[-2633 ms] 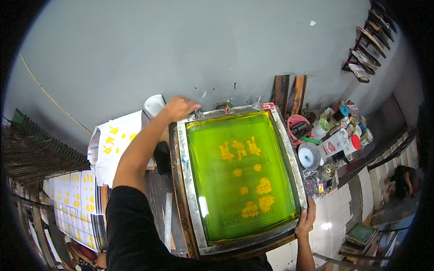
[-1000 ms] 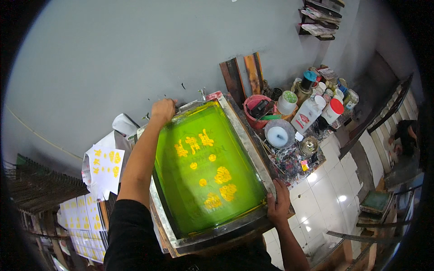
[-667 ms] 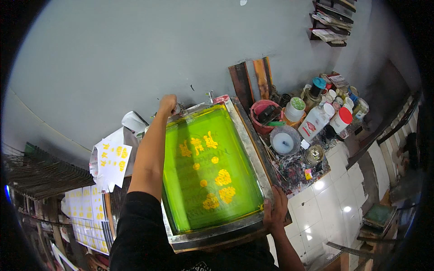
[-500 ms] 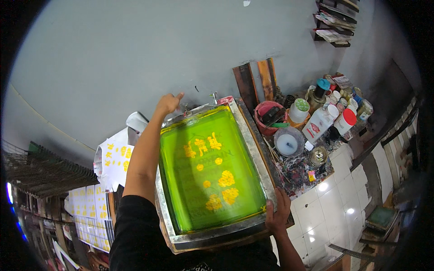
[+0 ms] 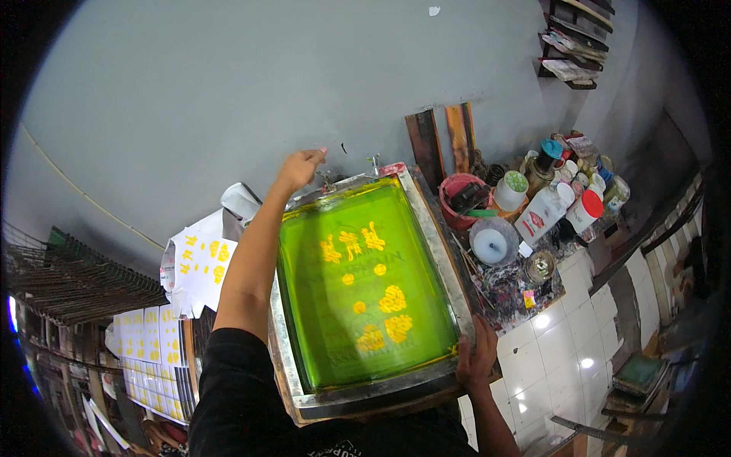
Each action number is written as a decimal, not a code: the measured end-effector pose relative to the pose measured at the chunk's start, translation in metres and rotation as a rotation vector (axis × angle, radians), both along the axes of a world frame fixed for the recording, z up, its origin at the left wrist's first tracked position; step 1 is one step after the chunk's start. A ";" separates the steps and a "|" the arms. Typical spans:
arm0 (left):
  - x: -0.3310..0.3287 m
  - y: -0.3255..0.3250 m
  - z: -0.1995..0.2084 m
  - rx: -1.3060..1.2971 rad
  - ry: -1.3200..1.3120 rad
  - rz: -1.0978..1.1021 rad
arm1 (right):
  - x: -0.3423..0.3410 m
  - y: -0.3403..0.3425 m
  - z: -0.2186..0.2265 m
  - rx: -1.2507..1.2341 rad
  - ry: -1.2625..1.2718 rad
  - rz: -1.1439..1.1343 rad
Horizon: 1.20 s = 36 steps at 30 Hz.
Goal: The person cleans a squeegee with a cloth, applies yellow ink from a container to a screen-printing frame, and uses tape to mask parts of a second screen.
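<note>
your left hand (image 5: 303,167) hangs just above the far edge of the rectangular green mesh screen in a grey metal frame (image 5: 371,293), near a small silver metal clamp (image 5: 326,181); fingers partly folded, can't tell if anything's pinched in them. your right hand (image 5: 477,354) is curled around the frame's near right corner, so that one's holding. the screen lies in front of you, looks lowered rather than lifted, yellow shapes showing across the mesh. progress: white paper sheets with yellow marks (image 5: 148,358) already lie in rows at lower left, plus one loose white sheet with yellow marks (image 5: 199,278) closer in, so a good part looks done. what's left: can't count it, and whatever is under the screen is hidden. right side: paint-stained surface (image 5: 504,301) with a round pink plastic tub (image 5: 451,218) and bottles.
</note>
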<state>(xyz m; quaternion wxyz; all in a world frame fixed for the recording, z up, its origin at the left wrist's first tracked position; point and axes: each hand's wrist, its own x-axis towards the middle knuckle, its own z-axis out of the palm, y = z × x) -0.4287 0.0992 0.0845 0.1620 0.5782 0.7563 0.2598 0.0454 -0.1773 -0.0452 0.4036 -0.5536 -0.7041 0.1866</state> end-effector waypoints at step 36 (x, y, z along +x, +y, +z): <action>0.133 0.073 -0.048 -0.111 0.784 -0.083 | 0.010 0.008 -0.007 -0.014 0.052 0.088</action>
